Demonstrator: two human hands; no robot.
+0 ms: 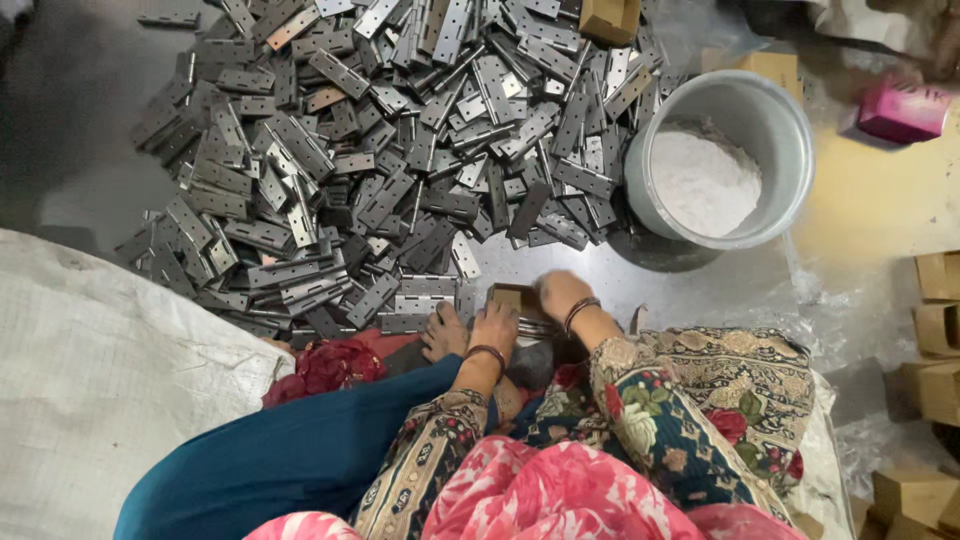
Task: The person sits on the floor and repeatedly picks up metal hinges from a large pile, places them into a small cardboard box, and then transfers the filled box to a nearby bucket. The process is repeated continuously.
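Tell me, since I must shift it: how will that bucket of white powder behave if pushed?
The bucket is round, wide and about half full of powder, so it probably slides rather than tips. The loose powder may shift or puff. The hinges against its side could block it.

**A small brown box between my hands**

I am holding a small cardboard box [512, 297] low in front of me, just past my bare foot. It is lying flat, plain brown, with its top face showing and its far edge pointing toward the heap of hinges [400, 150]. My left hand [494, 328] is resting against its near side and my right hand [562, 293] is pressing on its right end, so much of it is staying hidden. Grey metal hinges are lying touching it on the left, flat and overlapping one another.
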